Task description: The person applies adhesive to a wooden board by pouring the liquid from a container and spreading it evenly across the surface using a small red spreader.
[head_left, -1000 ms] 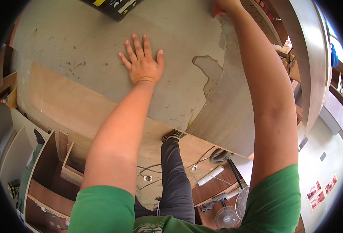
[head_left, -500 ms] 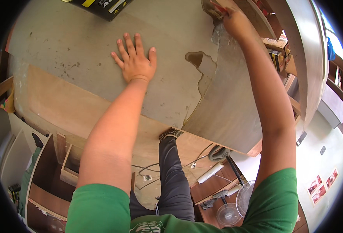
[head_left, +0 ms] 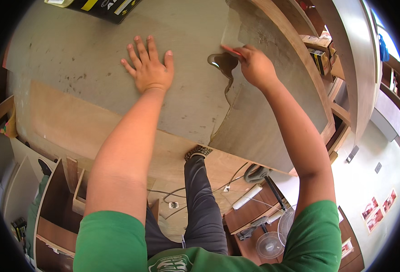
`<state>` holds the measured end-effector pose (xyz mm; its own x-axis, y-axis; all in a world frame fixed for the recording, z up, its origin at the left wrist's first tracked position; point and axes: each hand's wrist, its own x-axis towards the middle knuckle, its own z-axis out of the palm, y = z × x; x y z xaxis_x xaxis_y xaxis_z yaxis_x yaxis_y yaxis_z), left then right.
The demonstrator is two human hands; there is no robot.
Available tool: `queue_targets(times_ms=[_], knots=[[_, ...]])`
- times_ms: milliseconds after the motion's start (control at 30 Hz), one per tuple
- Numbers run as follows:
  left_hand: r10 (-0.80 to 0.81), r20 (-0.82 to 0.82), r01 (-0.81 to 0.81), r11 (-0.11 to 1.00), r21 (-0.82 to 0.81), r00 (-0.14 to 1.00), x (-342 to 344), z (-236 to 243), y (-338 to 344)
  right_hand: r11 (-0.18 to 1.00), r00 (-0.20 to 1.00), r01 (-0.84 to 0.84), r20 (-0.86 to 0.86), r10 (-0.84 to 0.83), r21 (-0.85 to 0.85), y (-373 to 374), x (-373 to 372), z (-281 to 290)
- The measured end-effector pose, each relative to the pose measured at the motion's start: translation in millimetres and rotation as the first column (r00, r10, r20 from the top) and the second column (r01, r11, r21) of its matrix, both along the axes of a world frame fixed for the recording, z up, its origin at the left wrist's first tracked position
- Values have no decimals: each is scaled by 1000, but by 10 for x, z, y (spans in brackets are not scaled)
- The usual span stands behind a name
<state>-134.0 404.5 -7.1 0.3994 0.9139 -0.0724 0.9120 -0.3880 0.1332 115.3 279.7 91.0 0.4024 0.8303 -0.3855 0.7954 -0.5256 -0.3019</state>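
Observation:
My left hand (head_left: 153, 74) lies flat on a broad grey-brown board (head_left: 186, 104), fingers spread, holding nothing. To its right, my right hand (head_left: 258, 69) is closed around a thin red scraper (head_left: 231, 51), whose edge touches the board at a puddle of brown, glossy liquid (head_left: 225, 62) that looks like glue. A narrow trail of it runs from the puddle toward the near edge. The board right of the trail looks darker and wet. The far end of the scraper and the palm side of my right hand are hidden.
A black and yellow can (head_left: 107, 8) stands at the board's far left. Curved wooden framing (head_left: 306, 59) borders the right side, with cartons (head_left: 318, 56) beyond. Below are cables (head_left: 175, 196), a white roll (head_left: 247, 196), a fan (head_left: 269, 245) and an open cabinet (head_left: 57, 199).
My right hand has swept the red scraper from the far right edge nearer and leftward to the puddle, which now looks darker and reshaped. My left hand stays flat on the board.

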Motion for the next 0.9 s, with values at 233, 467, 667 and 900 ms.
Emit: queue_targets(times_ms=[233,467,667,900], knots=[[-9,14,9,999,36,1000,60,-33,-9,975,972,166,144,-186,145,-132,768,-99],[-4,5,4,999,52,1000,-26,-58,10,996,996,86,-16,-85,38,-504,-79,-150],[-19,19,18,998,59,1000,52,-72,-13,975,982,169,54,-178,144,-568,281,-59],[-32,9,31,996,78,999,-24,-102,23,986,990,116,64,-124,123,-848,-342,-132]])
